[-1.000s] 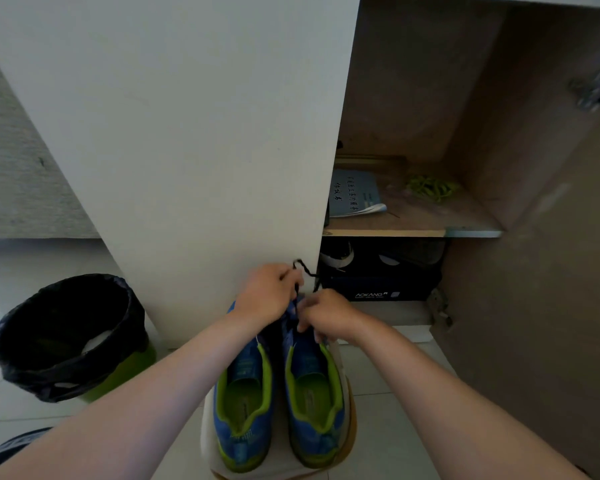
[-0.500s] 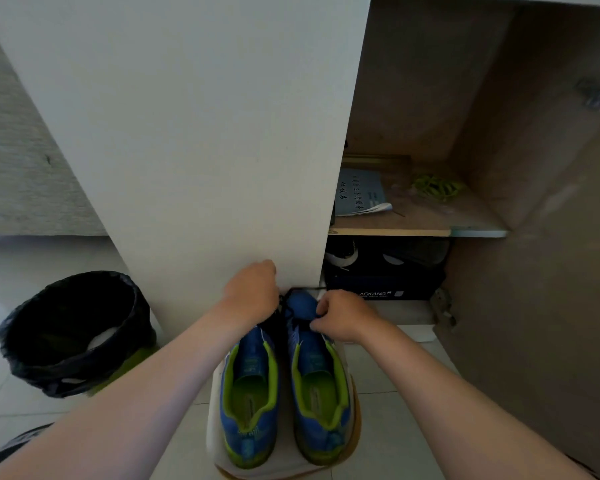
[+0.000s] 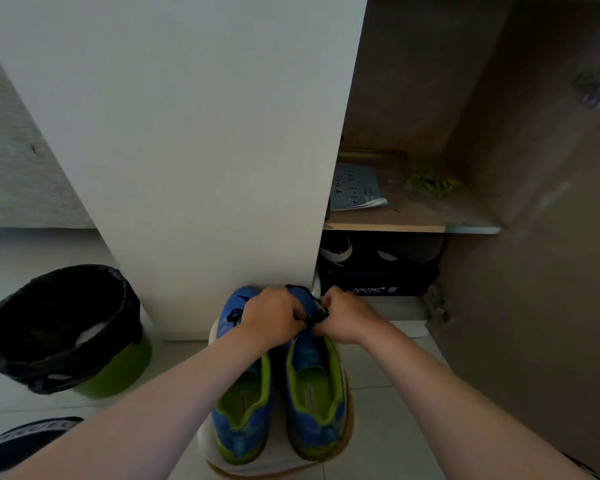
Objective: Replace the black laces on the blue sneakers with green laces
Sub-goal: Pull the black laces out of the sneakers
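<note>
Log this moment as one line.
step: unlacing | left hand: pinches black lace | right hand: pinches black lace | shoe: right-hand sneaker | green laces: on shelf, untouched

grip: your left hand (image 3: pixel 274 320) and right hand (image 3: pixel 347 318) pinch the black lace (image 3: pixel 317 317) on the right-side blue sneaker (image 3: pixel 314 393)
spares: green laces (image 3: pixel 430 183) bunched on the cabinet shelf (image 3: pixel 413 227)
floor left: black-lined bin (image 3: pixel 59 327)

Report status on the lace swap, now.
Left hand and right hand pinching black lace on right sneaker. Green laces on cabinet shelf, untouched. No obstruction seen.
</note>
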{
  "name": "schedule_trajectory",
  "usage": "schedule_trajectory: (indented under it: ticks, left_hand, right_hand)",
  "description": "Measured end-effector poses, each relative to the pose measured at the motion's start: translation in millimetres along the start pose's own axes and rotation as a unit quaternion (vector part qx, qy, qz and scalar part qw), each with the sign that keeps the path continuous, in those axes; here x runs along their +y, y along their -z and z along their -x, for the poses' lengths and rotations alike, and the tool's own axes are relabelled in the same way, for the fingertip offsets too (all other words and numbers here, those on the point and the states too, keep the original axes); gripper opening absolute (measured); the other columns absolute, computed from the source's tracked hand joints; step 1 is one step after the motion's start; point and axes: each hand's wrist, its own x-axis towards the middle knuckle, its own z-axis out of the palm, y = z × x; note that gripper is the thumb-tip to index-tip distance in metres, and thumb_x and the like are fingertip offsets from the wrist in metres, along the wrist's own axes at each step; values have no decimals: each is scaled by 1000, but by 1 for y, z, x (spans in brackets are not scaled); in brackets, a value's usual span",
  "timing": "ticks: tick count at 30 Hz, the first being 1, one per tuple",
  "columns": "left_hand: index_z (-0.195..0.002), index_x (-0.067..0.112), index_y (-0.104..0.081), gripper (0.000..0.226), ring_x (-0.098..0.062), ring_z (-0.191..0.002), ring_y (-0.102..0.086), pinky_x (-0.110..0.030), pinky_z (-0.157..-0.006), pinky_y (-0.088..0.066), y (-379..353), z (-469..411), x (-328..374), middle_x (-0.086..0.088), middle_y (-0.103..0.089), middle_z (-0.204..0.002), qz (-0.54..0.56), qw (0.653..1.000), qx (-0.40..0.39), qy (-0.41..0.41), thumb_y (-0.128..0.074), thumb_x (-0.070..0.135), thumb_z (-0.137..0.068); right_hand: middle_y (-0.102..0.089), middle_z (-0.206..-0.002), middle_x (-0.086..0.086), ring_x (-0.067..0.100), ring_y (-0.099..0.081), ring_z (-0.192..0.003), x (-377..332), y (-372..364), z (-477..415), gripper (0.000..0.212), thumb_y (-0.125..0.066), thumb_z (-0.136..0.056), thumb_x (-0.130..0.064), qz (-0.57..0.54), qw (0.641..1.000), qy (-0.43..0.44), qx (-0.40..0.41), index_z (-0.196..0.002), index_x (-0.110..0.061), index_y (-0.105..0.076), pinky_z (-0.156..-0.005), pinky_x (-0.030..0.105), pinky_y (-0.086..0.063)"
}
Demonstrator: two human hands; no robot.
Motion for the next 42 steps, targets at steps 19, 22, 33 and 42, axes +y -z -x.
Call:
schedule_trajectory:
  ticks: [19,22,33,42]
  left_hand:
    - [-114,12,-47,22,-27,-94,-58,-32,-80,-43,37,-11,-11,-7,-58,-101,241,934,130,228,-46,11,-91]
    - [-127,10,-37,43,-30,-103,-63,-36,-78,-48,39,-5,-19,-11,-58,-114,-84,976,81,185,-56,9,-88]
    - [-109,13,-58,24,-26,-94,-65,-28,-68,-42,71,-10,-39,-5,-64,-104,-213,955,84,186,-51,5,-87]
    - [-126,14,-49,42,-27,-116,-56,-32,-85,-45,61,-3,-25,-7,-56,-124,-242,958,-65,142,-62,15,-86]
  right_hand:
    - [-71,-86,5,21,-68,-84,6,-8,-6,29,-69,-77,-38,-28,999,-16,-33,-86,-10,-70,-63,29,-40]
    - [-60,-73,0,20,-63,-76,7,-10,-8,23,-68,-77,-42,-30,999,-6,-38,-74,-21,-61,-62,30,-37]
    - [-73,-88,8,22,-68,-83,7,-8,-10,43,-60,-90,-47,16,1000,1,-18,-86,-7,-74,-73,35,-54]
    - [-49,-118,-1,22,-59,-102,1,-7,-14,18,-63,-90,-23,39,993,63,94,-108,-25,-61,-74,29,-43]
